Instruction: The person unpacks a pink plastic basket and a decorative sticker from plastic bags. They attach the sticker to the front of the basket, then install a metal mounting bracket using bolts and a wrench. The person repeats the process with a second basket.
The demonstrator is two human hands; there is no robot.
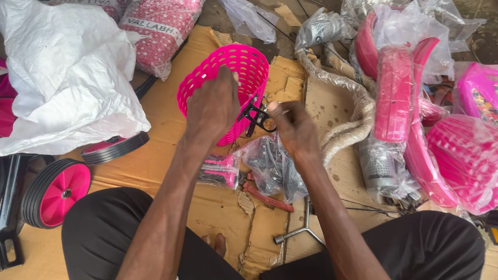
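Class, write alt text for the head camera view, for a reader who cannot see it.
A seated person's left hand grips a pink plastic basket while the right hand holds a black bracket against its side. Pink training wheels, wrapped pink parts and a metal wrench lie around on flattened cardboard.

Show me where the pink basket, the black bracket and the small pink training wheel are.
pink basket [249, 64], head view, on its perforated side wall.
black bracket [254, 115], head view, on its metal frame beside the basket.
training wheel [60, 194], head view, on its pink hub disc.
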